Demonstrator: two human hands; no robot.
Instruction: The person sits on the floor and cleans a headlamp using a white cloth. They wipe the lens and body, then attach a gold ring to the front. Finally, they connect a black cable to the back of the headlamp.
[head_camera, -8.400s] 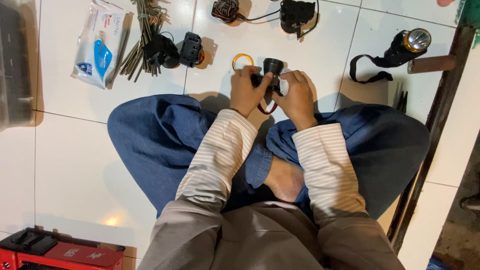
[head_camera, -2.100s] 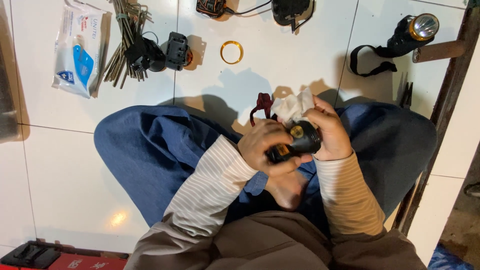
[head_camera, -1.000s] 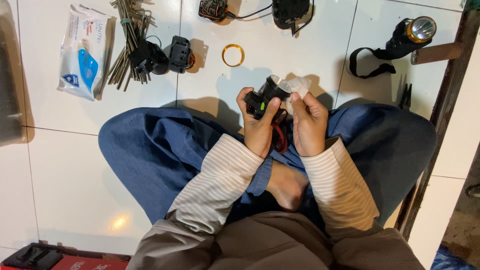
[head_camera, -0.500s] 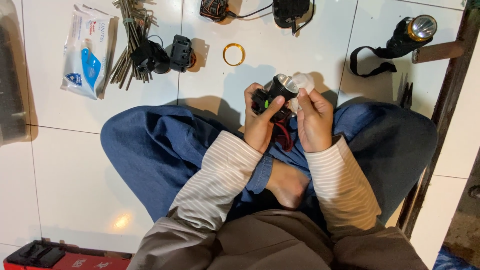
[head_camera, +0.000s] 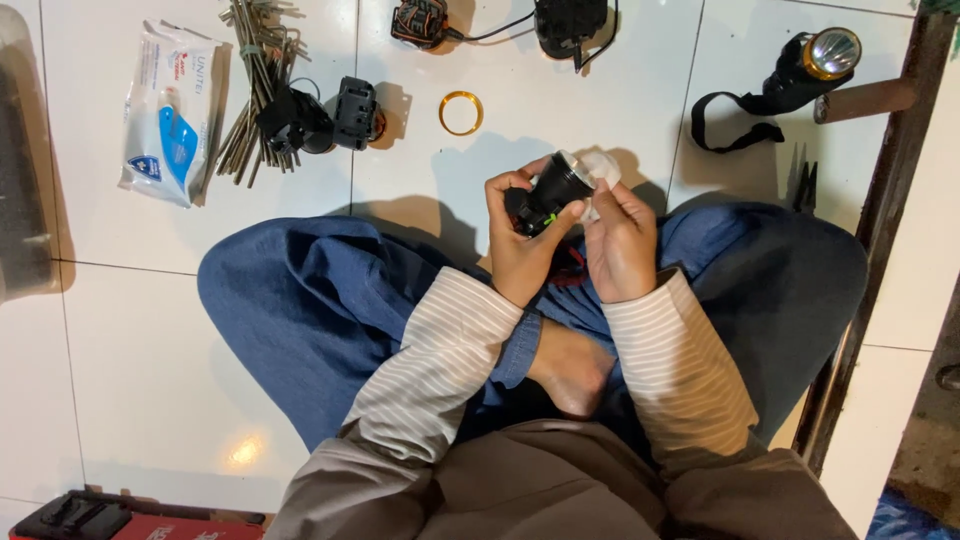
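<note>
I sit cross-legged on a white tiled floor (head_camera: 150, 380) in blue trousers. My left hand (head_camera: 520, 250) grips a small black cylindrical torch head (head_camera: 552, 190) above my lap, tilted up to the right. Against the round front end of that part, my right hand (head_camera: 620, 240) presses a white tissue (head_camera: 603, 168). A bit of red strap shows under the two hands. Straight ahead on the tile lies a gold ring (head_camera: 461, 112).
A pack of wet wipes (head_camera: 170, 115) and a bundle of thin sticks (head_camera: 255, 75) lie at the far left beside black torch parts (head_camera: 325, 115). A black torch with a strap (head_camera: 810, 65) lies far right, near a dark wooden frame (head_camera: 880, 250). Wired parts (head_camera: 570, 20) sit at the top.
Both hands rose from my lap and moved forward with the black part. Over the last second my right hand brought the tissue onto its front end.
</note>
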